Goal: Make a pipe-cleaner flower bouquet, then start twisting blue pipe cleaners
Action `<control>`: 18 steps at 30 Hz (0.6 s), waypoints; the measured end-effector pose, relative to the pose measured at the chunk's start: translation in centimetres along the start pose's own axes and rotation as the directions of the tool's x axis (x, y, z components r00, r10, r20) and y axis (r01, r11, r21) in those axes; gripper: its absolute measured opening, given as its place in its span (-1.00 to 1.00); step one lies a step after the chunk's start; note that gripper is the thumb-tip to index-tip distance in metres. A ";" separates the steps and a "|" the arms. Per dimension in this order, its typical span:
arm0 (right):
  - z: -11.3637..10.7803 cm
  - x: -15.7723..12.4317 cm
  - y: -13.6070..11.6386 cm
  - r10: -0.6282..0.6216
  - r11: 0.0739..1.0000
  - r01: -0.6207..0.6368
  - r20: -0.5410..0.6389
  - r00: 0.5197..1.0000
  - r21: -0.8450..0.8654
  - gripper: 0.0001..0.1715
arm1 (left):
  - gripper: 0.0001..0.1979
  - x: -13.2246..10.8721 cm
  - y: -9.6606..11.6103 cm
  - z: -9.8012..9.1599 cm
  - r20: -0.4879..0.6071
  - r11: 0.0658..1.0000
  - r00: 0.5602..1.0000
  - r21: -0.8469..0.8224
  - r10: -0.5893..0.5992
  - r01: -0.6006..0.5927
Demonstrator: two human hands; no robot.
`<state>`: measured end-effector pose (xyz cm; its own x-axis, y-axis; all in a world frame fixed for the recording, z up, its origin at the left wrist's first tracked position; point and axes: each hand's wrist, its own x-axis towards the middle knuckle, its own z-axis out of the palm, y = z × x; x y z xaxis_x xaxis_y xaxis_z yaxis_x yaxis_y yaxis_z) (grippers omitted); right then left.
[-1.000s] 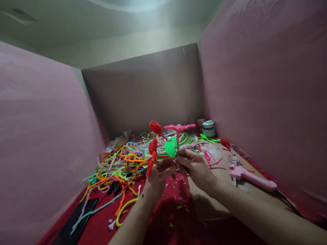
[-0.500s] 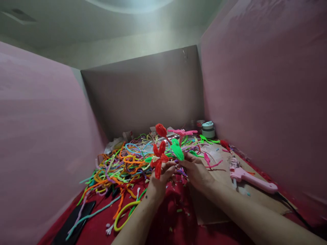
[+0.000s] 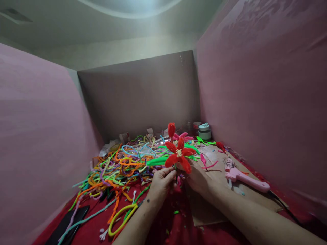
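A red pipe-cleaner flower [image 3: 179,154] with a pale yellow centre faces me above both hands. A red bud [image 3: 171,130] rises over it, a pink flower [image 3: 184,136] shows behind, and a long green leaf [image 3: 157,161] points left. Together they look like one bouquet. My left hand [image 3: 161,180] is closed, thumb and fingers pinched on the stem under the red flower. My right hand [image 3: 198,175] is closed just below and behind the petals, its fingertips partly hidden by them. The stem itself is mostly covered by the fingers.
Many tangled pipe cleaners [image 3: 122,166] spread over the left and middle of the red cloth [image 3: 176,228]. To the right, a pink glue gun [image 3: 246,178] with a black cord lies on a brown board [image 3: 206,214]. Further back stands a mint jar [image 3: 204,131]; a black phone-like slab [image 3: 67,226] lies front left.
The bouquet has turned in my hands: the red flower now faces me and sits further right, and the green leaf points left. The view has shifted slightly.
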<state>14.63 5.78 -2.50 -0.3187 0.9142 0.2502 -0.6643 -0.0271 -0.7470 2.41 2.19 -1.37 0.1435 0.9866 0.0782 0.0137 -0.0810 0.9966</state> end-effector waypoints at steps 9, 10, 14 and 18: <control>0.7 -0.8 -0.9 0.002 0.985 0.021 0.134 0.991 -0.169 -0.84 | -0.73 0.1 -0.9 0.1 -0.090 0.993 0.988 0.009 0.122 -0.121; 0.8 -0.9 -1.0 -0.027 0.976 0.054 0.131 0.991 -0.209 -0.85 | -0.74 0.0 -0.9 0.1 -0.105 0.991 0.985 0.016 0.135 -0.134; 0.7 -0.8 -0.9 -0.135 0.901 0.172 0.120 0.984 -0.399 -0.85 | -0.76 -0.2 -0.9 0.2 -0.138 0.975 0.968 0.106 0.210 -0.196; 0.3 -0.6 -0.1 -0.136 0.906 0.161 0.092 0.987 -0.392 -0.78 | -0.76 -0.1 -0.8 0.4 -0.188 0.959 0.953 0.205 0.236 -0.197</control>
<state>14.72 5.08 -2.36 -0.2863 0.8685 0.4046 -0.3878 0.2812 -0.8778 2.82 2.06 -2.24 -0.0458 0.9481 0.3148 0.1877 -0.3013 0.9349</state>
